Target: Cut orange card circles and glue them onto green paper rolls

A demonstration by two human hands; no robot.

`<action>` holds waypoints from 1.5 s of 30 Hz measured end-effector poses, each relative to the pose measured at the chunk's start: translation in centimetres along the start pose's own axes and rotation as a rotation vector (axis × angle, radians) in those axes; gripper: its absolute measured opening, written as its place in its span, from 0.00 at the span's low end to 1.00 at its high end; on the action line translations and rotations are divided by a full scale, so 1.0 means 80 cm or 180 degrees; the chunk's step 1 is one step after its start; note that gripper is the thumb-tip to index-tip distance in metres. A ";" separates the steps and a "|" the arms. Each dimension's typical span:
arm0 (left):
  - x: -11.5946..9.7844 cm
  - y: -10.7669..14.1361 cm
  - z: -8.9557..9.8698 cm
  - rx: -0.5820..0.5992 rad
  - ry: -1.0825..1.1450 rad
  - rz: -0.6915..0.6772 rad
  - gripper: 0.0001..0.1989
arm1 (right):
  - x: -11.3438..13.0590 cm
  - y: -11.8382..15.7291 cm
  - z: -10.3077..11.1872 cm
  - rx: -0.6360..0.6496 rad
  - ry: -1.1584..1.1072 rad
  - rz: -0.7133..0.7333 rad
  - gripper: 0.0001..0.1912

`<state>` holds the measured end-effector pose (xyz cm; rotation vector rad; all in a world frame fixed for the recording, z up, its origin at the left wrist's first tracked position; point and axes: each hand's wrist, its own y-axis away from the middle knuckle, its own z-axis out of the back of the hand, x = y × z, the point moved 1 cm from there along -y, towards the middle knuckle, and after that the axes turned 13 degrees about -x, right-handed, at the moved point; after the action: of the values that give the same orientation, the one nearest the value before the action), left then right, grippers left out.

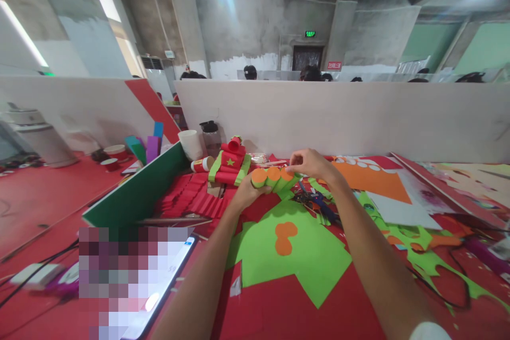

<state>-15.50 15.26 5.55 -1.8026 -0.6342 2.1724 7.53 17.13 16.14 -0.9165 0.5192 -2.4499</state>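
Observation:
My left hand (247, 194) is closed around a row of green paper rolls (283, 185), held tilted above the table. Three orange discs (258, 177) cap the near ends of the rolls. At the rightmost orange paper disc (286, 173), my right hand (311, 163) has its fingertips pinched together and touching it. Beneath both hands lies a large green paper sheet (314, 247), cut with angular edges. A few loose orange discs (283, 244) rest on that sheet, partly overlapping. Part of my left hand's fingers is hidden behind the rolls.
A red paper model with a gold star (230, 161) stands behind my left hand, beside folded red paper strips (191, 196). Scissors or pliers with blue handles (319, 206) lie under my right forearm. A phone (159, 297) lies at left; orange sheet (372, 181) and paper scraps lie right.

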 end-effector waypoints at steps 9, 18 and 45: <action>-0.002 0.001 -0.001 -0.0020 0.0048 0.0087 0.18 | -0.004 -0.002 0.002 0.0075 -0.0109 0.0192 0.13; 0.007 -0.002 0.000 0.0030 0.0089 0.0036 0.21 | -0.008 0.010 0.002 0.0954 -0.0372 0.0683 0.41; -0.002 0.001 0.000 0.0066 0.0054 -0.0075 0.19 | -0.019 0.006 -0.021 0.0918 -0.0239 0.0794 0.25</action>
<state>-15.49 15.15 5.65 -1.7923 -0.6239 2.1383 7.50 17.86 13.95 -0.7702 0.2291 -2.1834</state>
